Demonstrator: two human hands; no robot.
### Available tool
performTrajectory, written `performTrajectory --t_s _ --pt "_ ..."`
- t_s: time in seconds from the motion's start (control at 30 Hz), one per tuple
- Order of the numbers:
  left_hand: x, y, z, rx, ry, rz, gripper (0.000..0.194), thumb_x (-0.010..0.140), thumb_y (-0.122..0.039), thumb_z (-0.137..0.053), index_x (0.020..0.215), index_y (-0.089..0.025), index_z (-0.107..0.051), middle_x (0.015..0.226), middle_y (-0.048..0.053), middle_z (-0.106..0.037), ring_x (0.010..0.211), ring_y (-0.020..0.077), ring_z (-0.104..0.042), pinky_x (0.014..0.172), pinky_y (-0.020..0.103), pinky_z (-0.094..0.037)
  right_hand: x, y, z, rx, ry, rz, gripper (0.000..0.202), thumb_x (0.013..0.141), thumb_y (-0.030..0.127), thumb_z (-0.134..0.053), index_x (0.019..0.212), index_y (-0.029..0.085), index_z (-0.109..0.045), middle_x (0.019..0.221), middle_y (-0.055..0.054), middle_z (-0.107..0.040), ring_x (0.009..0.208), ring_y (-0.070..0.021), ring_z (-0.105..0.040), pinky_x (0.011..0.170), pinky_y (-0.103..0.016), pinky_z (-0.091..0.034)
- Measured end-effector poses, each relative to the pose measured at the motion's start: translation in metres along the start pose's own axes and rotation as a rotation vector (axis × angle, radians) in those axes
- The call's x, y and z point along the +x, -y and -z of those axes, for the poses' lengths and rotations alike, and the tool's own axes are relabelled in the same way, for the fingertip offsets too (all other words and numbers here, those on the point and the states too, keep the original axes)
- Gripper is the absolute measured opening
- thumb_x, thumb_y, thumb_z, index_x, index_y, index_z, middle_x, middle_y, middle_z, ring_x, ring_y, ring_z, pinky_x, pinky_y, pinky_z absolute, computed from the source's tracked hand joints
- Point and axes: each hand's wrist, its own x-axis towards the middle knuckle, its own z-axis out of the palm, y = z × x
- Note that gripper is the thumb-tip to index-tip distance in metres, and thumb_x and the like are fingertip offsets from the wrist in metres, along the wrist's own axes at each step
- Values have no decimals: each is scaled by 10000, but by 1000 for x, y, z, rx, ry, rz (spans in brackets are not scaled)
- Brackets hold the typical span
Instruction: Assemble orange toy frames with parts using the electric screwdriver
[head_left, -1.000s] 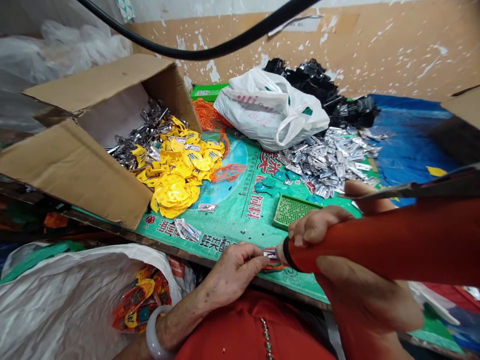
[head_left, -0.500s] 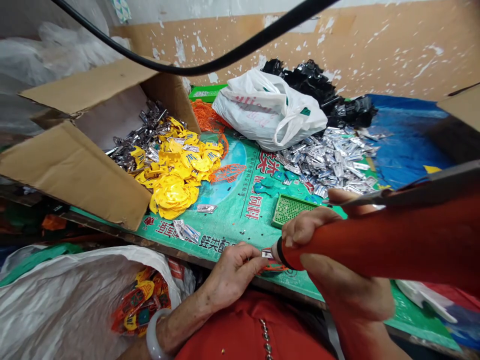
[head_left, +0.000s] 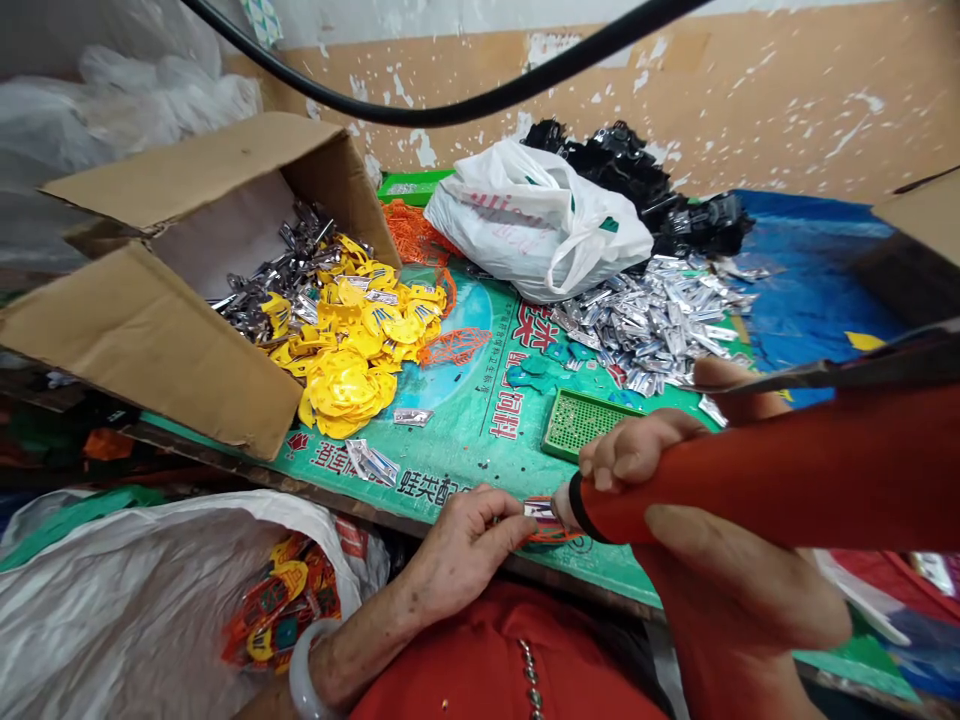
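My left hand point(head_left: 469, 545), with a pale bangle on its wrist, pinches the left end of a small orange part point(head_left: 553, 530) at the table's front edge. A silver and white piece point(head_left: 538, 511) lies on top of that part. My right hand point(head_left: 720, 500) is wrapped round a red power screwdriver point(head_left: 787, 475), whose tip meets the part from the right. Behind it sits a green perforated tray point(head_left: 585, 424) of tiny pieces. Loose silver pieces point(head_left: 371, 462) lie on the green sheet left of the tray.
A cardboard box point(head_left: 225, 360) spills yellow parts point(head_left: 352, 370) at the left. A white bag point(head_left: 536, 220), silver parts point(head_left: 652, 320) and black parts point(head_left: 622, 165) stand behind. A black cable point(head_left: 450, 112) crosses above. An open sack point(head_left: 150, 600) is at the lower left.
The red screwdriver and my right hand have shifted slightly right, and more of the silver and white piece shows. My left hand has stayed in place.
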Motion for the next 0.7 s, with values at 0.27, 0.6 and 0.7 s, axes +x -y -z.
performTrajectory --t_s 0.27,0.6,0.7 --pt "-1 -5 -1 -1 11 -4 314 859 -368 -503 751 -140 -690 700 8 -568 697 143 -510 662 245 -370 2 1 -1 -78 37 24 490 710 284 -755 1153 331 -553 739 10 -594 663 -175 -598 634 -380 -540" --pt "-2 -6 -4 3 -15 -25 277 850 -307 -502 670 -144 -634 687 5 -527 701 141 -487 666 242 -369 -1 3 -6 -97 27 44 555 738 226 -729 1214 357 -475 770 24 -608 663 -158 -586 680 -365 -505" --pt "-2 -6 -4 7 -33 -30 258 839 -286 -509 658 -146 -629 686 6 -521 702 143 -492 669 244 -374 -2 2 -6 -140 7 52 517 713 202 -734 1165 329 -517 747 21 -609 644 -166 -584 665 -379 -509"
